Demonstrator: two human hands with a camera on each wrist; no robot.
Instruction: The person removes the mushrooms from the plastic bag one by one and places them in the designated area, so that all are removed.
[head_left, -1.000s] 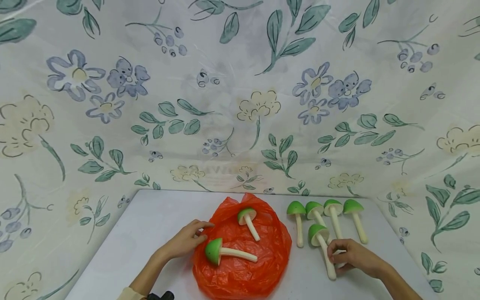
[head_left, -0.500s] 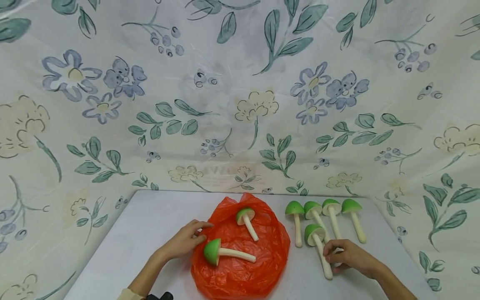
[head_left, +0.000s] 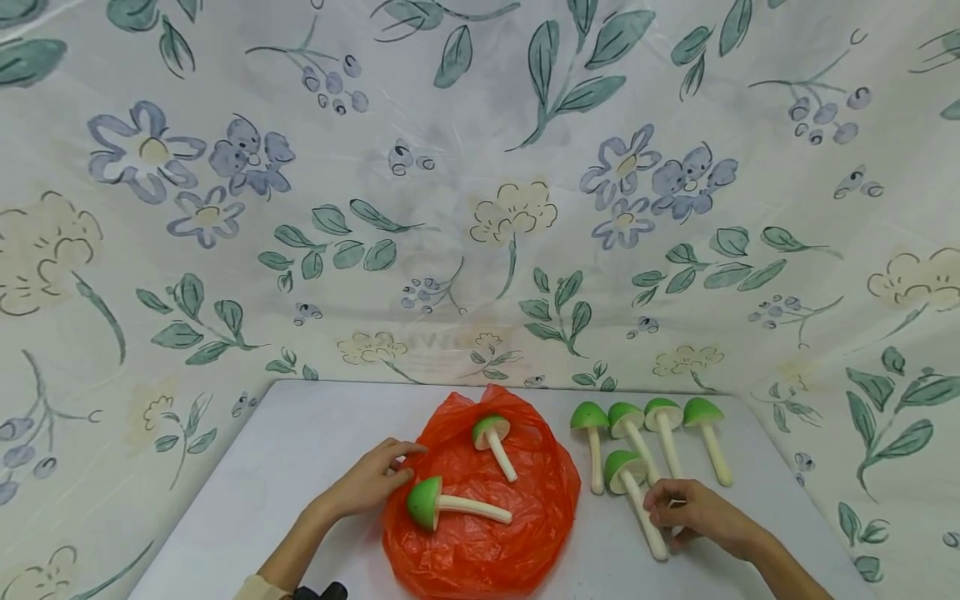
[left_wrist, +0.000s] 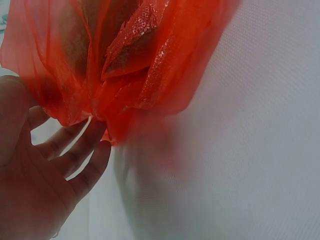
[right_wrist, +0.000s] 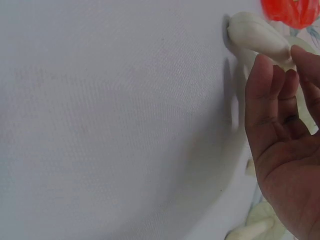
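My right hand [head_left: 697, 512] pinches the white stem of a green-capped toy mushroom [head_left: 624, 469] between thumb and fingertips. The stem slants, with its foot towards me. In the right wrist view, that pale stem [right_wrist: 252, 32] shows at the fingertips of the right hand [right_wrist: 285, 150]. My left hand [head_left: 367, 482] rests at the left edge of a red plastic bag [head_left: 487, 554], its fingers loosely bent. In the left wrist view, the fingertips of the left hand [left_wrist: 45, 175] touch the gathered bag edge [left_wrist: 145, 95]. Two mushrooms, one sideways [head_left: 472, 508] and one farther back [head_left: 491, 433], lie over the bag.
Several more green-capped mushrooms [head_left: 703, 412] stand in a row at the back right of the white table [head_left: 315, 417]. A flower-patterned cloth [head_left: 450, 317] rises behind the table and at its sides. Something black [head_left: 322, 592] shows by the left sleeve.
The held mushroom's cap has swung left, so its stem slants more; my right hand has shifted slightly left with it. The left hand and the bag stay as they were.
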